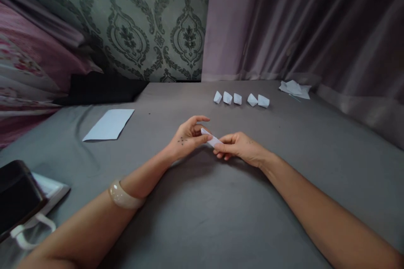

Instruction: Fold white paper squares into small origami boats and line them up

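Note:
A small strip of folded white paper (216,141) is held between my two hands, above the middle of the grey surface. My left hand (191,134) pinches its upper left end between thumb and fingers, with the index finger stretched out above it. At the lower right end, my right hand (236,146) grips the paper with the thumb on top and the fingers curled beneath. Beyond my hands several small folded white paper pieces (237,99) stand in a row.
A white sheet (110,125) lies to the left. Near the left edge a dark phone (19,197) rests by a white object with a white cable (23,235). Crumpled paper scraps (293,88) lie at the back right. A black cloth (104,88) lies at the back left, and curtains (268,21) hang behind.

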Motion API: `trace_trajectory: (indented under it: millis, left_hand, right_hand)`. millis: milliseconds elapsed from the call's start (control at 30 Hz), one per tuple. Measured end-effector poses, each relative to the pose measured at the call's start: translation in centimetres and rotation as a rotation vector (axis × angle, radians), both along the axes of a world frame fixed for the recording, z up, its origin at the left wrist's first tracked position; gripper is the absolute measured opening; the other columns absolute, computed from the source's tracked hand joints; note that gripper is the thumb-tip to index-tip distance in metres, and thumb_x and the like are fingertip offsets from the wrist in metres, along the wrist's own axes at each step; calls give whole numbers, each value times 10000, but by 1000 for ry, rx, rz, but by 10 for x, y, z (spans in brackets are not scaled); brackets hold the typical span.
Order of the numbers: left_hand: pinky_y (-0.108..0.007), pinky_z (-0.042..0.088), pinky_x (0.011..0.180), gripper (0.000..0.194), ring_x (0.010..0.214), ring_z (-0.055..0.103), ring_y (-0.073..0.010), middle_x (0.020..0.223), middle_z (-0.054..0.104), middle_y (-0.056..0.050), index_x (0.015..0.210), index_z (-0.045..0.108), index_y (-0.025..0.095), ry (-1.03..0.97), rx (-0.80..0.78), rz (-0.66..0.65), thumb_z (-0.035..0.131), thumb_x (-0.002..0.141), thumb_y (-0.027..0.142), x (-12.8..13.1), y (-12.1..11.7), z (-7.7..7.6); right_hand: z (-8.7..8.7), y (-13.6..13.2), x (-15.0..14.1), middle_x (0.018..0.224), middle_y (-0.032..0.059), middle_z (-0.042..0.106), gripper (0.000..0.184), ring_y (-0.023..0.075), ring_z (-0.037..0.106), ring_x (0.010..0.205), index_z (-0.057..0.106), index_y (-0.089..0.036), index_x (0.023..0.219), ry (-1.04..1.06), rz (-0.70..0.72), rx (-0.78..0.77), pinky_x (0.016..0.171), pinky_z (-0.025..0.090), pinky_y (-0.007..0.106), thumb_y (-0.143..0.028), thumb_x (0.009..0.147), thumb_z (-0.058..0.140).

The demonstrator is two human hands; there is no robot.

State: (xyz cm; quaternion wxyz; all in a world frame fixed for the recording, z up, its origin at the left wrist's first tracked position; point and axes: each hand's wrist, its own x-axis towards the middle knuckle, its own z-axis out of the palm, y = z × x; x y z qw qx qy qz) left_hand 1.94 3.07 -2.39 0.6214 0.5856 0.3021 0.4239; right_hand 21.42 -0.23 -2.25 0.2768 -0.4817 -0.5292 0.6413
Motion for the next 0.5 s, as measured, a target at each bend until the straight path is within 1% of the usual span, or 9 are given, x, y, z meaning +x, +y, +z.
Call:
trace_trajectory:
  millis: [33,100,233,367,433,500]
  left_hand:
    - [-241,463,645,508,638,598,-103,706,644,14,1112,520,147,-21,-26,15,761,668,195,1,0,0]
    - [-238,453,645,469,608,574,-83,700,631,19,1070,562,141,-62,-99,50,773,656,203,2,0,0]
    - [-225,452,645,336,669,583,-87,793,650,-28,932,667,121,-122,-227,64,785,654,269,2,0,1]
    - [-260,484,732,302,764,621,-127,876,682,-74,889,715,121,-151,-225,39,738,714,366,-1,-2,3]
    - [-289,490,776,307,810,633,-152,897,691,-84,877,724,127,-167,-205,31,723,726,394,-3,-3,4]
    - [-299,489,778,303,825,635,-166,891,693,-86,854,728,128,-158,-192,29,723,721,401,-4,-3,4]
  right_hand:
    - [0,-1,0,807,65,715,274,102,651,682,705,-133,810,8,15,-36,557,479,175,-394,730,723]
    - [1,-3,-3,799,64,720,276,102,658,676,710,-141,797,41,1,-84,531,473,165,-409,730,724]
    - [1,-7,-11,774,66,723,289,100,653,644,717,-140,798,82,-99,-38,545,492,180,-409,701,751]
    - [1,-12,-16,761,68,724,331,101,647,631,730,-135,808,44,-134,39,572,497,200,-446,694,741]
    - [0,-13,-17,759,67,725,341,100,645,632,735,-137,808,24,-140,73,581,494,204,-460,697,729]
    - [-1,-15,-18,755,65,726,336,95,641,624,737,-136,799,9,-144,100,581,488,201,-458,703,722]
